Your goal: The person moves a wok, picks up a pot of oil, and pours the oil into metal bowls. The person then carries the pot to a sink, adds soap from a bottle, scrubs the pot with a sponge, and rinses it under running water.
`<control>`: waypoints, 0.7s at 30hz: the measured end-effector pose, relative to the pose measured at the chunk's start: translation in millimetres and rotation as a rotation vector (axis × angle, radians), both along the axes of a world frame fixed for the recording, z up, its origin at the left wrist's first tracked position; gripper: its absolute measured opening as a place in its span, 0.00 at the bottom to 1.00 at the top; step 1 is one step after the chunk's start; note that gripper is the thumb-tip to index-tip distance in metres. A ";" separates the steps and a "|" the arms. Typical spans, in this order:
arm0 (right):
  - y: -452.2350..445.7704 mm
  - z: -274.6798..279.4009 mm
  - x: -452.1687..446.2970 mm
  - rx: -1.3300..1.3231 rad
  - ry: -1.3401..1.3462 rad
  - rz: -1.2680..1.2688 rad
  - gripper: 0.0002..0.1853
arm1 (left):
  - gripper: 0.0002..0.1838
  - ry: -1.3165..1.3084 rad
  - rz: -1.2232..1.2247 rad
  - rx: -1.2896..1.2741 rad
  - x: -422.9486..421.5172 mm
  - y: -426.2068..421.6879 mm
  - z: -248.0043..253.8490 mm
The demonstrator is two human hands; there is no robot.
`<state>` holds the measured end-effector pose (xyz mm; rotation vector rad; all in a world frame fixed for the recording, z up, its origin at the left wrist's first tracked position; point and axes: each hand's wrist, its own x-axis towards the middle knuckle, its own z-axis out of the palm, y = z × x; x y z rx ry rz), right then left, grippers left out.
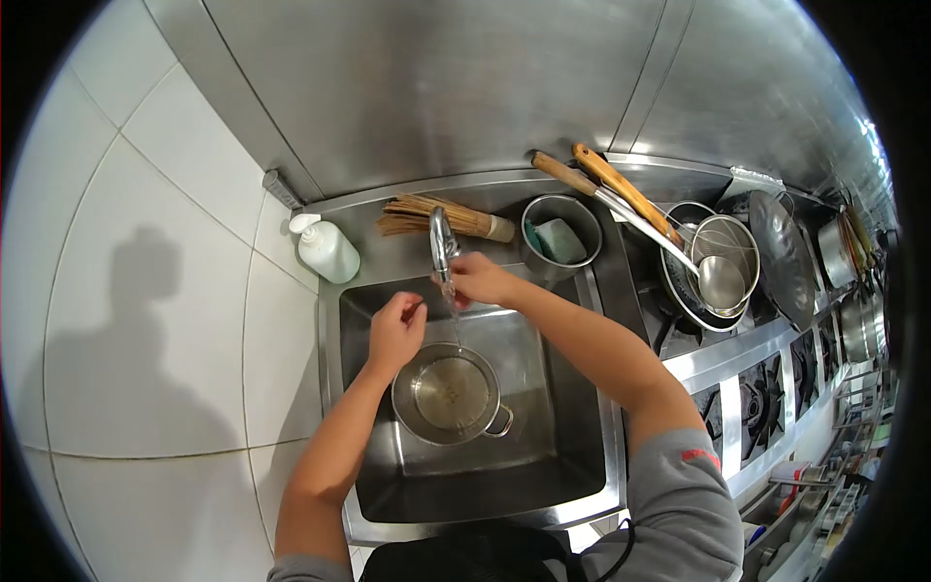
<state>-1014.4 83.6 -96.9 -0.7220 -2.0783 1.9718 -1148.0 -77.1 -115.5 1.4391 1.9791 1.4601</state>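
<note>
Over the sink [531,427], someone works bare-handed at the tap [438,238]. Water runs down past the right hand [482,281], just beside the spout; those fingers are bent and blurred, and I can't tell whether they grip anything. The left hand [396,335] hangs near, fingers curled inward, on what I can't say. Inside the sink, toward its left side, sits a pot [407,422] under the stream. Behind the sink are a soap bottle [330,254] and a straw brush [412,215].

Steel sink [529,388] bears one metal pot [403,393] on its floor. Rear ledge [398,254] carries pump bottle [330,252], straw brush [475,222] and, base obscured, apparently metal tub [562,209].
</note>
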 end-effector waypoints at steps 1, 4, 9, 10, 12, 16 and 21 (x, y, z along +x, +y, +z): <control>-2.5 1.9 18.3 -0.130 -0.076 -0.099 0.24 | 0.08 0.006 -0.048 -0.025 4.1 7.1 6.4; 6.2 -4.3 75.3 -0.598 -0.183 -0.455 0.39 | 0.17 0.008 -0.152 -0.256 24.5 26.4 29.0; 41.3 -38.1 134.8 -0.736 -0.066 -0.891 0.39 | 0.26 -0.022 -0.223 -0.419 40.6 62.0 7.8; 47.7 -42.0 140.2 -0.700 -0.063 -0.889 0.26 | 0.29 -0.007 -0.191 -0.444 44.5 65.6 5.3; 45.0 -46.5 145.6 -0.629 -0.026 -0.934 0.21 | 0.30 0.049 -0.227 -0.378 45.5 64.5 -0.9; 12.3 -42.4 143.9 -0.438 -0.009 -0.945 0.12 | 0.30 -0.075 -0.208 -0.325 35.1 36.6 -9.8; -49.2 -21.1 121.6 -0.461 -0.189 -0.702 0.12 | 0.26 -0.695 -0.120 -0.558 41.9 -9.2 -0.8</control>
